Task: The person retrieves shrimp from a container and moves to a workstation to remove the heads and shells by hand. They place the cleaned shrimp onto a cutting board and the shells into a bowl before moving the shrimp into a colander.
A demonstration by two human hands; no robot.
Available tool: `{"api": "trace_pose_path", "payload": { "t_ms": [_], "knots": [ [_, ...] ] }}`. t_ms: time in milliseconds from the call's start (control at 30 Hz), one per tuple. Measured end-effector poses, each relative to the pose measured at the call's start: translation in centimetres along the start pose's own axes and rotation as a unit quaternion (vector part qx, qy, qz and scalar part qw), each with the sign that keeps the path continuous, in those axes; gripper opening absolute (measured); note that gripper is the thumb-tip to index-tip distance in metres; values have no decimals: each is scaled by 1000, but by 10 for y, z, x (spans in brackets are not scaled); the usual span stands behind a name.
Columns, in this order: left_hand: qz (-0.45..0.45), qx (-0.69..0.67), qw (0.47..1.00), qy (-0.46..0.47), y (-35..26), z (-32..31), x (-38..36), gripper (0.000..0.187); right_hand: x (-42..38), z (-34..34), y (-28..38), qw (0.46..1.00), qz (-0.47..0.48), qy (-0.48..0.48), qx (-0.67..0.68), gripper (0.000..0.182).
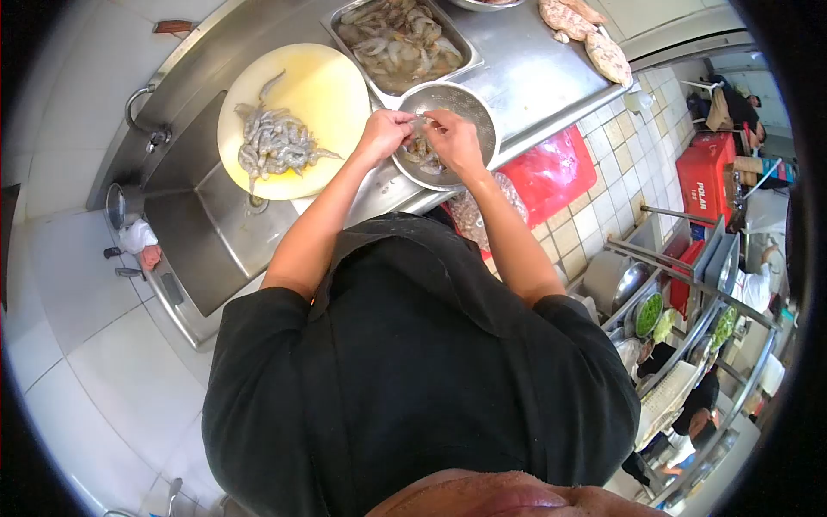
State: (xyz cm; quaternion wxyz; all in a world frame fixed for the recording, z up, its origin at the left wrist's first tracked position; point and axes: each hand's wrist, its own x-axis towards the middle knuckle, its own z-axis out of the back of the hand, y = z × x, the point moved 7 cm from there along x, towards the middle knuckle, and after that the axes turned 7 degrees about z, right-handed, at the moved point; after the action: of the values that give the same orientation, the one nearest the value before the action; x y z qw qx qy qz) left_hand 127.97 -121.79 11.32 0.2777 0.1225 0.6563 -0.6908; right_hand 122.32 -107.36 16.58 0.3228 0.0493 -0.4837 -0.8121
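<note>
Both hands meet above a perforated metal bowl [469,102] that has shrimp pieces or shells [419,155] in it. My left hand [387,133] is pinched at the bowl's left rim, and my right hand [454,142] is pinched close beside it. Between the fingertips is a small piece that looks like a shrimp, mostly hidden. Left of the hands, a pile of grey shrimp [280,142] lies on a round yellow-white board [332,77]. Behind the bowl, a rectangular metal tray [473,57] holds more shrimp in liquid.
A steel sink [198,233] with a faucet [158,136] is at the left. Raw meat pieces [607,57] lie at the counter's far right. Below the counter are a red plastic container [556,172] and a filled bag [482,211]. Shelves and other people stand farther right.
</note>
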Motion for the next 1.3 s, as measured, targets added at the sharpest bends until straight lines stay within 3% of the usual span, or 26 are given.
{"api": "trace_pose_path", "payload": {
  "t_ms": [200,300,433,533,633,700,900,967,1033,1100,1167,1200,1300],
  "knots": [
    [14,-34,999,-15,15,-8,2,20,-1,-14,11,990,55,71,-105,17],
    [53,-70,996,-17,15,-9,-8,21,-4,-18,7,990,54,39,-126,17],
    [26,-152,988,-29,22,-10,-8,24,-3,-17,-24,995,-98,21,0,22],
    [-52,-102,988,-99,16,-7,-13,24,-9,-28,-45,945,-246,7,217,23],
    [-151,12,968,-201,2,-3,-22,24,-14,-31,-38,881,-309,-27,357,23],
    [-192,41,953,-229,-1,-5,-23,23,-14,-34,-41,887,-293,-32,354,23],
    [-169,3,977,-133,10,-14,-8,23,-19,-33,-48,884,-283,-31,371,22],
    [-86,-120,988,-40,18,-15,-6,22,-22,-32,-53,886,-297,-5,357,20],
    [-149,1,985,-87,16,-7,-7,21,-24,-34,-64,892,-315,34,322,19],
    [-146,22,981,-123,13,1,-7,22,-19,-19,-71,970,-212,75,91,24],
    [-142,6,978,-150,9,11,-5,22,-10,-2,-61,979,-58,77,-177,28],
    [-136,-30,978,-154,9,13,-1,24,-10,4,-64,974,-87,76,-194,37],
    [-101,-89,988,-71,14,5,9,24,-4,7,-33,993,36,-22,-110,34]
  ]
}}
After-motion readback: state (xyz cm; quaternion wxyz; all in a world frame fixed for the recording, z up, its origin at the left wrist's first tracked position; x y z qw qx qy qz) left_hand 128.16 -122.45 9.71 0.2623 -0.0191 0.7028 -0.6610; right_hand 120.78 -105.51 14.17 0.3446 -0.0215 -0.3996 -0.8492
